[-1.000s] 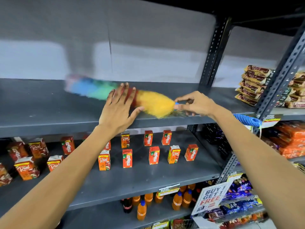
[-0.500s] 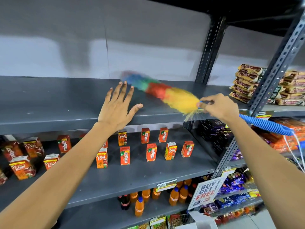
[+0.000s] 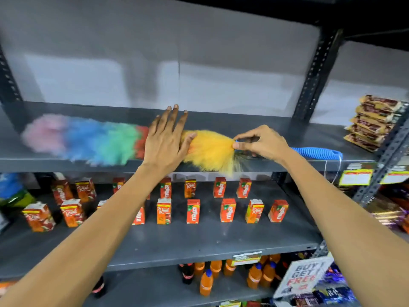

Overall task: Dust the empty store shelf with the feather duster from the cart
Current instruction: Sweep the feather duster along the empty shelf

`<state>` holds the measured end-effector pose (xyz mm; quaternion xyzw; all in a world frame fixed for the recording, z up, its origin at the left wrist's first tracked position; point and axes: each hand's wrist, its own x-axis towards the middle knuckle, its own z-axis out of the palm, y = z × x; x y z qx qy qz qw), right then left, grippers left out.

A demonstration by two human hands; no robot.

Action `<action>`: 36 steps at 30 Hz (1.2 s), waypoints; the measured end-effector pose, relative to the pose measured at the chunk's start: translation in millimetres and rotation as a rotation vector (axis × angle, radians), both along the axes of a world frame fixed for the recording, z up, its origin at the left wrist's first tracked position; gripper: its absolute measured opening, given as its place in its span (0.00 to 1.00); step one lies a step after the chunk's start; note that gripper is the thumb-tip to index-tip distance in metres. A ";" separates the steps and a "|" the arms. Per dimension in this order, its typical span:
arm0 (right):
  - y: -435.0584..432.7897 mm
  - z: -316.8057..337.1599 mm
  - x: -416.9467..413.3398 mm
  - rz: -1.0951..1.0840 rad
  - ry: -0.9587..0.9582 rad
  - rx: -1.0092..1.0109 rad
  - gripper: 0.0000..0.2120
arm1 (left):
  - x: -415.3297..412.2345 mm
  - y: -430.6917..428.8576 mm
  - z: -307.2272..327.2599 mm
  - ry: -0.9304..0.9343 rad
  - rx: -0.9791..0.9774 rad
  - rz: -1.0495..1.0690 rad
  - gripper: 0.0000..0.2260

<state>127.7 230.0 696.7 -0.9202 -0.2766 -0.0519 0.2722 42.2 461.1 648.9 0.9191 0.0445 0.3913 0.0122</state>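
A rainbow feather duster [image 3: 97, 142] lies lengthwise on the bare grey upper shelf [image 3: 276, 129], its pink tip at the left and its yellow end at the right. My right hand [image 3: 261, 144] is shut on the duster's blue ribbed handle where it meets the yellow fibres; the handle's end [image 3: 318, 152] sticks out to the right. My left hand [image 3: 166, 142] rests flat and open on the shelf's front part, in front of the red band of the duster.
Small red juice cartons [image 3: 192, 210] stand in rows on the shelf below. Orange bottles [image 3: 205, 282] fill the lowest shelf. Stacked snack packets [image 3: 374, 122] sit at the right beyond a perforated upright [image 3: 314, 74]. A promo sign [image 3: 303, 278] hangs at bottom right.
The duster has swept left along the shelf from its position near the right upright. My right hand followed leftward. My left hand stayed flat on the shelf.
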 end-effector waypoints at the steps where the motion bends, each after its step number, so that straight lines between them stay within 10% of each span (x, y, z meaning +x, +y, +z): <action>1: 11.8 -0.5 0.5 -0.022 -0.053 -0.027 0.17 | -3.9 5.4 0.8 -0.009 -0.004 0.015 0.33; 24: 174.0 0.1 -33.1 0.114 -0.361 -0.165 0.17 | -35.5 60.8 3.2 -0.064 -0.034 0.111 0.30; 30: 107.1 0.5 2.0 0.419 0.195 0.058 0.12 | -38.1 64.8 2.0 -0.099 -0.095 0.143 0.29; 36: 0.1 3.5 37.8 0.228 0.218 0.096 0.13 | -17.1 24.4 17.1 -0.098 -0.080 0.045 0.27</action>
